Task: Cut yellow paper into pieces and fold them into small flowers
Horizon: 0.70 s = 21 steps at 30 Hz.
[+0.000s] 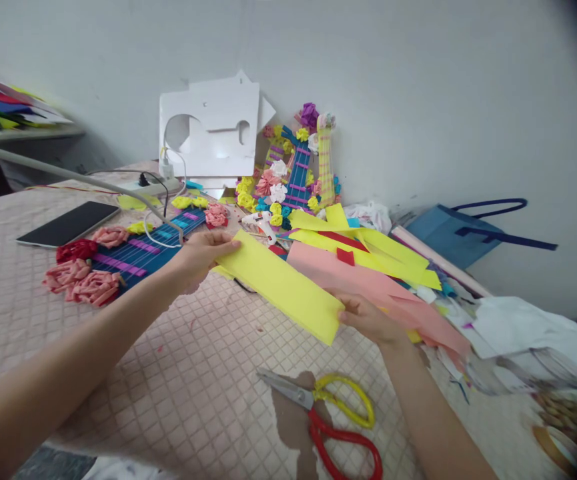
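Observation:
A folded-looking strip of yellow crepe paper point(283, 287) stretches between my two hands above the table. My left hand point(205, 257) pinches its upper left end, thumb on top. At the lower right end, my right hand point(365, 317) grips the edge between thumb and fingers. Scissors point(313, 403) with one yellow and one red handle lie on the table below the strip. Left of my left hand rests a blue guitar-shaped piece point(153, 250) with purple bars and paper roses point(93, 287).
More yellow strips point(393, 253) and pink paper point(348, 273) pile up on the right. Behind stand a white glue gun point(263, 223), decorated paper guitars point(298, 167) and white cut-out boards point(208, 133). A tablet point(68, 223) lies left; a blue bag point(453, 233) and tape roll point(558, 447) are right.

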### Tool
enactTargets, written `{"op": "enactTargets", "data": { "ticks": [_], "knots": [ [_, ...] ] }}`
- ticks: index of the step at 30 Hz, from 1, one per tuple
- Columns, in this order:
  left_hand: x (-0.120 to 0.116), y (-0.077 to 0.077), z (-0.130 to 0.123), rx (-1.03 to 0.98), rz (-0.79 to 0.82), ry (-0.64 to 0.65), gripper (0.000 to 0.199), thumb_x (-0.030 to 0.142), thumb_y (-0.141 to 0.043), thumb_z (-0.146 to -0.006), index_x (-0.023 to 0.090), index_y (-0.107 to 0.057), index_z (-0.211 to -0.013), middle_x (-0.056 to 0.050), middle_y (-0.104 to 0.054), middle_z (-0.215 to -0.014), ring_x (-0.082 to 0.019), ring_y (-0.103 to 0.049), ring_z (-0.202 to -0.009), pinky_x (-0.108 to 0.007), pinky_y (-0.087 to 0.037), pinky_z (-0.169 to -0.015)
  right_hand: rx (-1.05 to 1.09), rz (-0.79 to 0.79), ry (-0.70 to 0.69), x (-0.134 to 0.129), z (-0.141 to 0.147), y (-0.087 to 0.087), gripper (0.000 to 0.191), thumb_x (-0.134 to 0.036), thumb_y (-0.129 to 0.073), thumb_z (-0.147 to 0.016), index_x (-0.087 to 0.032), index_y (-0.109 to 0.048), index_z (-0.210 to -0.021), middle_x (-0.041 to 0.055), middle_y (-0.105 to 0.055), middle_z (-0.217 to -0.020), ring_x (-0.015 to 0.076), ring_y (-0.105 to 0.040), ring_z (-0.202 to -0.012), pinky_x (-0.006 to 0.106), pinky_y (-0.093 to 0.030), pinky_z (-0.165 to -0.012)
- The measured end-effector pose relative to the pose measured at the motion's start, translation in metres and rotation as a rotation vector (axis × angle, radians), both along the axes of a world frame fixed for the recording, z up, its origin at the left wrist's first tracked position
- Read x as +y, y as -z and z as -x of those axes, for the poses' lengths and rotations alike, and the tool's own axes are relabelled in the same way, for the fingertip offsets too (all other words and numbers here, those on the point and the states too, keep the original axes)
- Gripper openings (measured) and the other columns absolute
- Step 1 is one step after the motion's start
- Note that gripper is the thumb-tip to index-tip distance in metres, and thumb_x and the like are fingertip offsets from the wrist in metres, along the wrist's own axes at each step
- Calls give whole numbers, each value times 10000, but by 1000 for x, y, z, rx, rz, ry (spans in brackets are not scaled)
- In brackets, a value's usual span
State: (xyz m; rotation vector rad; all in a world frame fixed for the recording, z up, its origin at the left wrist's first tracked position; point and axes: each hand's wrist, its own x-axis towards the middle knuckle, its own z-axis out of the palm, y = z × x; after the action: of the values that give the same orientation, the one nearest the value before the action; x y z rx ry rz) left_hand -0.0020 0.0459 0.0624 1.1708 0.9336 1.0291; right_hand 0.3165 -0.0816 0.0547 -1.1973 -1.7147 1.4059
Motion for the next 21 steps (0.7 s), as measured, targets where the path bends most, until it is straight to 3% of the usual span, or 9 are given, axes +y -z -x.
{"op": "enactTargets", "data": {
  "ticks": [4, 8, 13, 18, 21],
  "knots": [
    [-10, 25, 3, 112, 59, 15, 265, 258, -743, -610, 151, -569, -779, -10, -644, -692, -117, -588, -606, -199, -436, -528, -70, 74, 125, -3, -10, 7, 347, -505, -672, -748, -186, -600, -864, 37, -631, -839, 169, -574, -761, 299, -461, -704],
    [-25, 44, 10, 276, 46, 88, 399, 286, -707, -643, 133, -555, -979, 33, -578, -578, -79, -459, -455, -168, -285, -416, -108, 128, 123, -4, -13, 15, 325, -438, -728, -711, -173, -544, -751, -15, -548, -701, 115, -503, -626, 232, -383, -555],
    [-34, 56, 15, 498, -77, 256, 561, 335, -604, -712, 123, -458, -1210, 72, -485, -541, -80, -371, -425, -187, -225, -400, -186, 191, 125, -7, -14, 23, 378, -478, -713, -714, -184, -477, -737, -40, -487, -665, 98, -463, -591, 219, -334, -514],
    [-29, 63, 17, 568, -188, 296, 498, 344, -594, -716, 137, -494, -1158, 86, -417, -519, -85, -375, -441, -188, -235, -408, -280, 174, 174, -7, -12, 29, 382, -533, -639, -759, -186, -480, -735, -53, -446, -611, 82, -401, -504, 227, -279, -465],
    [-28, 65, 20, 538, -203, 341, 496, 347, -613, -717, 141, -487, -1150, 84, -432, -532, -86, -390, -448, -186, -257, -412, -270, 180, 200, -7, -11, 33, 357, -494, -667, -744, -191, -487, -801, -33, -503, -675, 100, -457, -553, 224, -289, -468]
  ]
}}
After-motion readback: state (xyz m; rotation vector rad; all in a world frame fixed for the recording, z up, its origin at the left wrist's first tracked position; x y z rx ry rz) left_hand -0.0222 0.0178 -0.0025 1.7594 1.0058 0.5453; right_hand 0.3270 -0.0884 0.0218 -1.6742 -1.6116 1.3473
